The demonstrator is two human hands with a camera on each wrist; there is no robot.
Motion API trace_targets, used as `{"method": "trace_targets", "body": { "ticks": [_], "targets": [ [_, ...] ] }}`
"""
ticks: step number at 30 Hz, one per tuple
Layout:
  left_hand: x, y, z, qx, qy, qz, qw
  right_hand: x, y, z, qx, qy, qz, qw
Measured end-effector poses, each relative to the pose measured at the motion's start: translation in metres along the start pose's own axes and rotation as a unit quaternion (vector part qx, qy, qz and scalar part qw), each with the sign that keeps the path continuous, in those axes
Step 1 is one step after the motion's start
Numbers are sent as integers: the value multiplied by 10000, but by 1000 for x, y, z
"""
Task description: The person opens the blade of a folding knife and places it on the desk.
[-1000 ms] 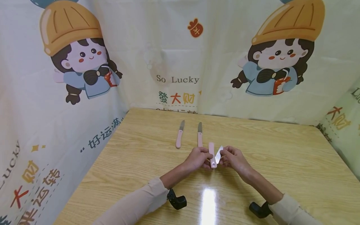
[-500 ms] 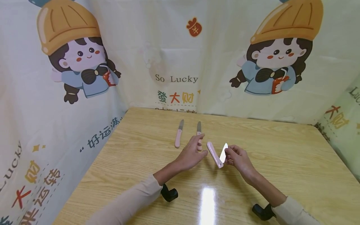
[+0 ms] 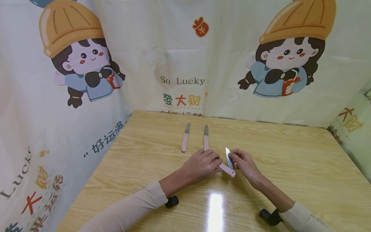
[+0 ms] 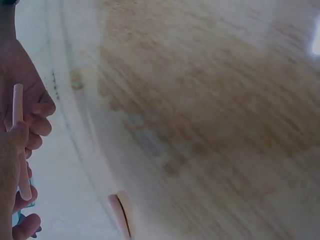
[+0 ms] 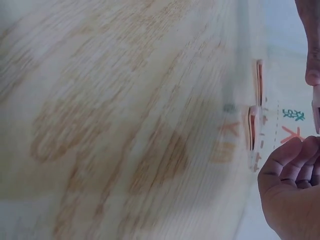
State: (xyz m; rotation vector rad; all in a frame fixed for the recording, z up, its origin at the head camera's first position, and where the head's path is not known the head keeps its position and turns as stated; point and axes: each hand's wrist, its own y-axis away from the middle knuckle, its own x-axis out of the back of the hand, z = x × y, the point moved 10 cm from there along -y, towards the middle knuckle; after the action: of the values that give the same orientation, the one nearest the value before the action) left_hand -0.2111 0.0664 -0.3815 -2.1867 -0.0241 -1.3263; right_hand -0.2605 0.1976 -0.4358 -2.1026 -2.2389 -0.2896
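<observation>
A folding knife with a pink handle (image 3: 227, 169) is held between both hands above the table, its bright blade (image 3: 229, 159) partly swung out at an angle. My left hand (image 3: 202, 165) grips the handle's far end, covering part of it. On the other side, my right hand (image 3: 244, 163) pinches the blade between thumb and fingers. In the left wrist view the pink handle (image 4: 18, 107) shows narrow side on, between the two hands. At its right border, the right wrist view catches my right hand (image 5: 290, 187) with part of the handle (image 5: 316, 107).
Beyond my hands, two similar pink knives lie unfolded on the wooden table (image 3: 290, 154): one at the left (image 3: 185, 141), another (image 3: 206, 140) whose handle end the left hand partly hides. A printed curtain (image 3: 226, 64) hangs along the table's back and sides.
My left hand let go of the handle half a second ago, then took hold of it again, from above. The handle has tilted away from the blade, widening the angle; the right hand still pinches the blade.
</observation>
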Motion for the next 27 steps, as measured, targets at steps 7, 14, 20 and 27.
{"method": "trace_targets", "body": {
  "ticks": [7,14,20,27],
  "targets": [
    [5,2,0,145,-52,315,9994,-2,1,-6,201,347,-243,9989],
    [5,2,-3,362,66,382,9986,1,-1,-12,343,557,-285,9974],
    [6,4,-8,617,73,344,9975,9,-3,-10,193,339,-138,9991],
    [7,6,-10,801,-107,355,9961,18,-2,-11,246,168,65,9995]
  ]
}}
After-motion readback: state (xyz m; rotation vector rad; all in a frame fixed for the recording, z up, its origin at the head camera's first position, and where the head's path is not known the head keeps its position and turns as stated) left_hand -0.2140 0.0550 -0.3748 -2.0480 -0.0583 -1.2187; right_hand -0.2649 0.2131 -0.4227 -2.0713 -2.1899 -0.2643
